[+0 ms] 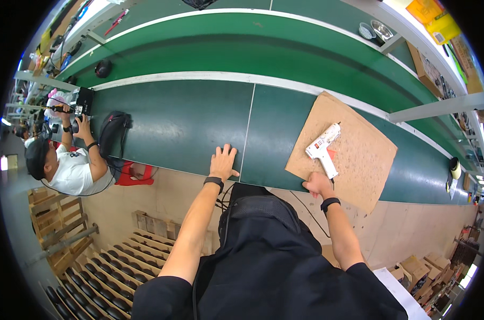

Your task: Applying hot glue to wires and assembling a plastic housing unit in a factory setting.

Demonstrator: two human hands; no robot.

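Note:
My left hand [223, 161] rests open on the dark green worktop [188, 128], fingers spread, left of the joint between two panels. My right hand [318, 185] is closed at the near edge of a brown cardboard sheet [367, 154]. Its curled fingers hide whatever may be inside them. Just beyond that hand, a white hot glue gun [323, 149] lies on the speckled cardboard, nozzle toward the far right and handle toward me. A small orange-red patch [332, 154] shows beside its handle.
A green conveyor belt [252, 45] runs beyond the worktop. To the left, a person in a white shirt [76, 168] works beside a black bag [113, 133]. Wooden racks [108, 272] of black parts stand lower left. A tape roll [455, 168] sits far right.

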